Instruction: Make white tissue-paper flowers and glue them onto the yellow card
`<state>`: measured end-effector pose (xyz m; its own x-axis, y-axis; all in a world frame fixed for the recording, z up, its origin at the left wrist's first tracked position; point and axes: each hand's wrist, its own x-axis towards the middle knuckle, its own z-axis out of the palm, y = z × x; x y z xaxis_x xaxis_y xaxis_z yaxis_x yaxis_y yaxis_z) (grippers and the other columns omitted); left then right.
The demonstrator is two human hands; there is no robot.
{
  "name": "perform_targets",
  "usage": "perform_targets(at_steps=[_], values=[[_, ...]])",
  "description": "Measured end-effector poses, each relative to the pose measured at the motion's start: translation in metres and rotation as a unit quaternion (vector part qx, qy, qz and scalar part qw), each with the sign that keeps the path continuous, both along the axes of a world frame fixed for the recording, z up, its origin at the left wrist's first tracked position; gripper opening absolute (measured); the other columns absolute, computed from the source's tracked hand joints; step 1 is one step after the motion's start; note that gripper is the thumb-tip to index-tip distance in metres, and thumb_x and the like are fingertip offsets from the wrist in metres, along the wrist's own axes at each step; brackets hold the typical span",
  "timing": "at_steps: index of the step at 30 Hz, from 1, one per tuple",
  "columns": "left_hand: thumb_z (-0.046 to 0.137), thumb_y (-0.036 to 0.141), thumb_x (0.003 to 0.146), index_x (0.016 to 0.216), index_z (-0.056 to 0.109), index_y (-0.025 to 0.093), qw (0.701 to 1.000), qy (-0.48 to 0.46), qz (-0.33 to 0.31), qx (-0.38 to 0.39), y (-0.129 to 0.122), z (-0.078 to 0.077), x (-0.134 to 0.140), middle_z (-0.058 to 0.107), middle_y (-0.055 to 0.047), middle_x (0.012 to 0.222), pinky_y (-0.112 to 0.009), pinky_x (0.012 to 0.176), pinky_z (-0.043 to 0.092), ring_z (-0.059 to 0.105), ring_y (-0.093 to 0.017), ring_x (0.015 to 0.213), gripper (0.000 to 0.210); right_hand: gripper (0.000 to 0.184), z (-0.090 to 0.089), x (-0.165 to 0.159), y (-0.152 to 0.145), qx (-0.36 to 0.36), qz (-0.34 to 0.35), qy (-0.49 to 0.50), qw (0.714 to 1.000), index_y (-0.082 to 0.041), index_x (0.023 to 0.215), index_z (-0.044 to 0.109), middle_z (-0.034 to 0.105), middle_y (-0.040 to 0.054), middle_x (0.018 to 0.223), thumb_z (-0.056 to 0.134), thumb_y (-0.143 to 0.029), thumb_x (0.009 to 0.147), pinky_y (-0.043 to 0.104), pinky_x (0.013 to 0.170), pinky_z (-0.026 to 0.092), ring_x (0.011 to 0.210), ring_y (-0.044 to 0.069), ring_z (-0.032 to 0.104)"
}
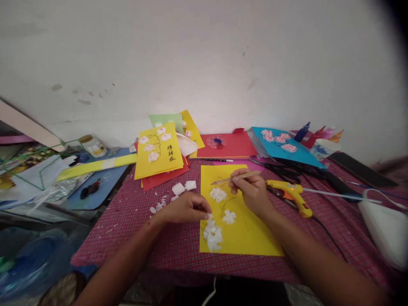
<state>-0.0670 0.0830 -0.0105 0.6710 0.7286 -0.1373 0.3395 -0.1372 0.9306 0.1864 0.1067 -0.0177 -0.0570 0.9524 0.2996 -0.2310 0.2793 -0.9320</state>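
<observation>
A yellow sheet of paper (251, 231) lies in front of me, with thin drawn stems and white crumpled-paper blossoms (218, 194) on it. My right hand (253, 191) grips a thin wooden stick (248, 174) above the sheet's upper part; its narrow end points left. At the sheet's left edge, my left hand (188, 207) is closed in a pinch, a bit of white tissue paper (208, 216) at its fingertips. Just below those fingertips is a larger white paper cluster (212, 236). Small white paper squares (178, 188) and scraps lie beyond my left hand.
Right of the sheet rests a yellow glue gun (295, 193) with its cord, near black scissors (283, 171). Finished yellow flower cards (157, 153) are stacked at back left. A blue card (287, 146), paint bottles (315, 137), a cup (323, 148) and a white box (384, 231) stand right.
</observation>
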Motion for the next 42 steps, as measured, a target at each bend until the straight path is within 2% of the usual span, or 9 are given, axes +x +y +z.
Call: perform_targets(at_steps=[3,7,10,13,16,18,26,32,42], values=[[0.071,0.033,0.083,0.097,0.078,0.021,0.998,0.031,-0.047,0.026,-0.004,0.005,0.003,0.075,-0.005,0.085,-0.022,0.064,0.048,0.065,-0.015,0.070,0.020,0.010,0.000,-0.001,-0.001,-0.003,0.001,-0.006,1.000,-0.019,0.088,0.068,0.068,0.0009,0.069,0.069,-0.028,0.086,0.028,0.054,0.045,0.053,0.014,0.059],[0.063,0.030,0.089,0.103,0.079,0.026,0.991,0.038,-0.107,0.071,-0.006,0.013,0.004,0.078,-0.005,0.094,-0.025,0.075,0.052,0.071,-0.019,0.082,0.022,0.011,0.000,-0.001,0.000,-0.002,-0.001,-0.009,1.000,-0.019,0.088,0.068,0.069,0.0016,0.070,0.070,-0.029,0.086,0.028,0.053,0.046,0.053,0.014,0.059],[0.060,0.028,0.090,0.103,0.079,0.027,0.993,0.035,-0.103,0.055,-0.004,0.013,-0.002,0.079,-0.004,0.094,-0.026,0.077,0.053,0.071,-0.019,0.083,0.023,0.010,0.000,-0.001,-0.001,-0.003,-0.003,-0.014,1.000,-0.018,0.088,0.068,0.069,0.0018,0.070,0.069,-0.029,0.086,0.028,0.054,0.046,0.054,0.014,0.059],[0.062,0.029,0.087,0.098,0.078,0.023,0.994,0.024,0.049,0.092,0.004,0.009,-0.012,0.078,-0.003,0.092,-0.026,0.076,0.052,0.069,-0.019,0.081,0.020,0.010,0.001,-0.002,-0.001,-0.003,-0.004,-0.011,1.000,-0.019,0.088,0.068,0.068,0.0017,0.070,0.070,-0.028,0.086,0.028,0.054,0.046,0.053,0.014,0.059],[0.062,0.026,0.085,0.091,0.076,0.022,0.943,0.022,0.279,0.179,0.016,0.006,-0.021,0.075,-0.003,0.088,-0.027,0.073,0.050,0.066,-0.018,0.078,0.016,0.011,0.003,-0.003,-0.003,-0.009,-0.002,-0.009,1.000,-0.019,0.086,0.068,0.068,0.0018,0.070,0.070,-0.029,0.085,0.028,0.054,0.047,0.054,0.014,0.059],[0.061,0.021,0.081,0.087,0.074,0.022,0.910,0.053,0.344,0.225,0.022,0.003,-0.025,0.072,-0.003,0.082,-0.028,0.070,0.048,0.063,-0.018,0.074,0.014,0.012,0.005,-0.004,-0.003,-0.012,0.000,-0.012,1.000,-0.019,0.085,0.068,0.068,0.0020,0.070,0.071,-0.030,0.084,0.028,0.053,0.047,0.054,0.014,0.060],[0.062,0.016,0.079,0.095,0.072,0.020,0.894,0.177,0.238,0.335,0.031,-0.018,-0.026,0.070,-0.008,0.098,-0.036,0.089,0.047,0.063,-0.024,0.093,0.020,0.012,0.006,-0.005,-0.004,-0.008,0.004,-0.019,1.000,-0.019,0.084,0.069,0.069,0.0021,0.070,0.071,-0.030,0.084,0.027,0.052,0.046,0.054,0.014,0.059],[0.055,0.009,0.080,0.100,0.071,0.019,0.882,0.214,0.235,0.349,0.035,-0.025,-0.030,0.071,-0.009,0.104,-0.037,0.095,0.047,0.064,-0.025,0.100,0.028,0.011,0.006,-0.006,-0.005,-0.012,0.008,-0.016,1.000,-0.018,0.083,0.068,0.068,0.0012,0.067,0.072,-0.029,0.084,0.027,0.051,0.045,0.052,0.013,0.059],[0.054,0.012,0.085,0.097,0.072,0.018,0.880,0.236,0.216,0.351,0.036,-0.023,-0.028,0.072,-0.010,0.102,-0.037,0.093,0.048,0.065,-0.025,0.099,0.023,0.010,0.006,-0.006,-0.005,-0.007,0.006,-0.021,1.000,-0.018,0.083,0.069,0.068,0.0010,0.067,0.071,-0.028,0.084,0.026,0.051,0.045,0.052,0.013,0.059]])
